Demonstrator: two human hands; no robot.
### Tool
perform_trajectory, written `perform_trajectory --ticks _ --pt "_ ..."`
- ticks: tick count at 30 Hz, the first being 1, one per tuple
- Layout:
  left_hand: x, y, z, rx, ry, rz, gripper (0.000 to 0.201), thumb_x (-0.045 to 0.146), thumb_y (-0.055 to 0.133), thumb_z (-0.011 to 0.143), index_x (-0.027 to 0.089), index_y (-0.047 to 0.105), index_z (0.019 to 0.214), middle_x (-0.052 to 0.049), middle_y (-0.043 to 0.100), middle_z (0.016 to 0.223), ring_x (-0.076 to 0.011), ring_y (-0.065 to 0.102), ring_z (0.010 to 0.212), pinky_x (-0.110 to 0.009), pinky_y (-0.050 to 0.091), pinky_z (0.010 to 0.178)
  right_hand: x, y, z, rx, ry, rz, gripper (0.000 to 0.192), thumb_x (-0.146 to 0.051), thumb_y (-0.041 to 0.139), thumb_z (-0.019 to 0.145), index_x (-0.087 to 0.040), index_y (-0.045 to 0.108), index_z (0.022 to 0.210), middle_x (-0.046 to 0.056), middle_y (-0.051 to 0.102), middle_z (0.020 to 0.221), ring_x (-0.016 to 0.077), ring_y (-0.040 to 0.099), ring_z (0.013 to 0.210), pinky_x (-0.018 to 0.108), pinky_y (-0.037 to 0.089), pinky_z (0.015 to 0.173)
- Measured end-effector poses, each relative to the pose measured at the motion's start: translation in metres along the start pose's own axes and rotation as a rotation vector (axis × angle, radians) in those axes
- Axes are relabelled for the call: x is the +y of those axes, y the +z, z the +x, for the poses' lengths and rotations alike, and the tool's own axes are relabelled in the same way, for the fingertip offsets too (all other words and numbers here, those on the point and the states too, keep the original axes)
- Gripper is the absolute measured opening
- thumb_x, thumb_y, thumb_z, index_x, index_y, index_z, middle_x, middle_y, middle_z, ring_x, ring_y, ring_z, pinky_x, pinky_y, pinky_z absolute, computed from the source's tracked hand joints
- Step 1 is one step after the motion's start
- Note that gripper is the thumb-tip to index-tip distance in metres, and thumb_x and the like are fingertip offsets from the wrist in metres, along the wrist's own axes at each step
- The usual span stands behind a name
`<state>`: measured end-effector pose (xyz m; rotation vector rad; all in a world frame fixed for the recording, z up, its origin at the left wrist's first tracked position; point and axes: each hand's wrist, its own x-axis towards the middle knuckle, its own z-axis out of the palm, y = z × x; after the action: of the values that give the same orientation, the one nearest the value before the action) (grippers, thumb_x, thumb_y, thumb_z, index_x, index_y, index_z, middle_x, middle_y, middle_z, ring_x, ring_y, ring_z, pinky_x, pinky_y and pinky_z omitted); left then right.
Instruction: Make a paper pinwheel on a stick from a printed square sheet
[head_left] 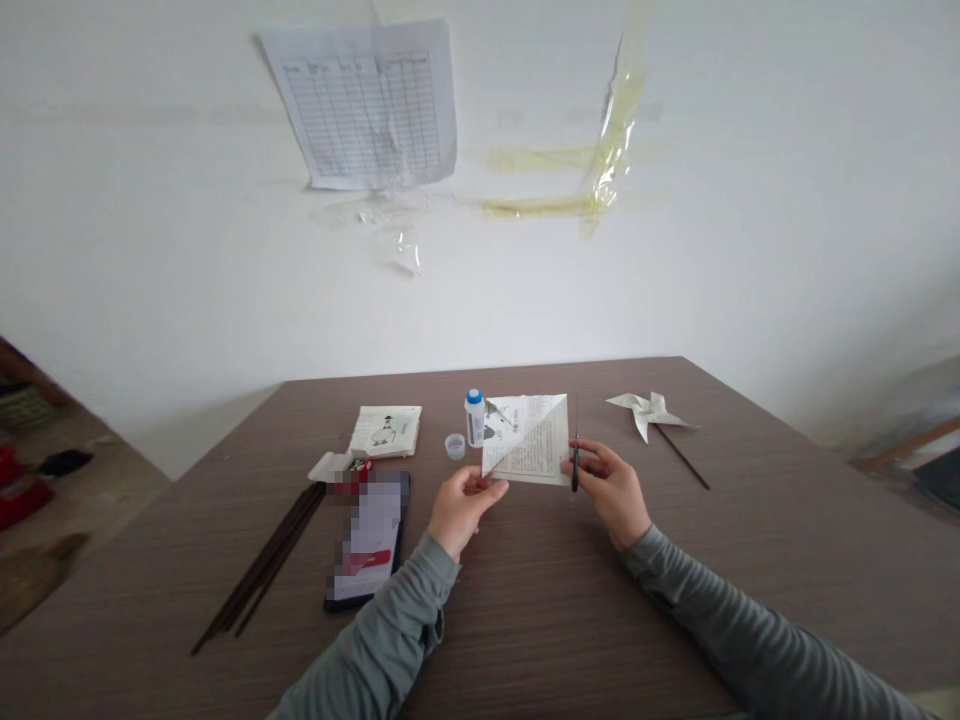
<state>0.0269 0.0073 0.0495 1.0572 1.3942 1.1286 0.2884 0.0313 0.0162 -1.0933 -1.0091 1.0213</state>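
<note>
A square sheet of printed paper (527,440) is held up off the table, with a diagonal line running across it. My left hand (463,505) pinches its lower left corner between thumb and fingers. At the paper's right edge, my right hand (607,488) is closed round a pair of scissors (575,465), whose narrow blades point away from me. Just behind the paper's left side stands a glue bottle (475,418) with a blue top. Its clear cap (455,446) lies beside it on the table.
A paper pinwheel (651,412) on a dark stick lies at the right. To the left are a stack of printed paper squares (386,430), a phone (367,545) and several dark sticks (262,560). The brown table (525,620) meets a white wall with a taped sheet (367,105).
</note>
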Motion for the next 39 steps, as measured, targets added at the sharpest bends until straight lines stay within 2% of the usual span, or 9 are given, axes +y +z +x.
perform_trajectory --ticks 3,6,10,14,20,27,39 --pt "-0.003 0.002 0.001 0.001 -0.070 -0.014 0.052 0.031 0.122 0.077 0.021 0.081 0.108 0.000 0.083 0.089 -0.0165 0.077 0.068 -0.017 0.036 0.040 -0.001 0.005 -0.004 0.043 -0.006 0.053 0.061 -0.051 0.119 0.063 -0.026 0.092 0.112 0.007 0.096 0.088 0.0308 0.085 0.079 0.042 0.068 0.072" --pt "-0.006 0.008 -0.001 -0.070 -0.155 -0.047 0.054 0.028 0.122 0.080 0.021 0.078 0.110 -0.007 0.090 0.099 -0.0242 0.091 0.082 -0.016 0.037 0.041 -0.002 0.010 -0.009 0.051 0.002 0.082 0.063 -0.051 0.120 0.061 -0.026 0.091 0.111 0.008 0.097 0.089 0.0314 0.087 0.081 0.041 0.068 0.072" --pt "-0.007 0.017 -0.008 -0.156 -0.144 -0.132 0.047 0.028 0.121 0.080 0.018 0.086 0.110 -0.014 0.098 0.109 -0.0288 0.097 0.089 -0.015 0.037 0.039 -0.004 0.017 -0.015 0.018 0.024 0.098 0.059 -0.049 0.119 0.062 -0.026 0.092 0.109 0.006 0.096 0.086 0.0318 0.088 0.081 0.043 0.071 0.075" --pt "-0.003 0.021 -0.014 -0.172 -0.087 -0.177 0.038 0.028 0.114 0.081 0.017 0.096 0.113 -0.017 0.101 0.115 -0.0317 0.099 0.091 -0.016 0.033 0.037 -0.004 0.023 -0.021 -0.011 0.037 0.105 0.055 -0.046 0.117 0.063 -0.027 0.093 0.109 0.006 0.097 0.088 0.0327 0.090 0.083 0.045 0.073 0.077" --pt "-0.001 0.022 -0.015 -0.087 -0.047 -0.179 0.019 0.023 0.102 0.089 0.017 0.094 0.104 -0.017 0.100 0.110 -0.0331 0.099 0.090 -0.017 0.034 0.038 0.002 0.028 -0.028 -0.039 0.037 0.113 0.053 -0.044 0.116 0.064 -0.026 0.092 0.108 0.007 0.098 0.091 0.0320 0.090 0.084 0.044 0.073 0.078" --pt "-0.004 0.018 -0.010 -0.071 -0.038 -0.129 0.031 0.026 0.098 0.092 0.017 0.092 0.121 -0.014 0.099 0.109 -0.0266 0.095 0.081 -0.018 0.034 0.039 0.006 0.025 -0.025 -0.017 0.028 0.078 0.058 -0.050 0.117 0.067 -0.027 0.091 0.112 0.008 0.097 0.092 0.0348 0.092 0.088 0.045 0.073 0.080" --pt "-0.003 0.014 -0.008 -0.065 -0.012 -0.121 0.019 0.027 0.102 0.087 0.020 0.088 0.097 -0.013 0.098 0.100 -0.0297 0.094 0.080 -0.019 0.035 0.040 0.008 0.024 -0.024 -0.007 0.050 0.094 0.058 -0.047 0.119 0.063 -0.026 0.090 0.109 0.009 0.098 0.091 0.0335 0.091 0.084 0.042 0.071 0.075"
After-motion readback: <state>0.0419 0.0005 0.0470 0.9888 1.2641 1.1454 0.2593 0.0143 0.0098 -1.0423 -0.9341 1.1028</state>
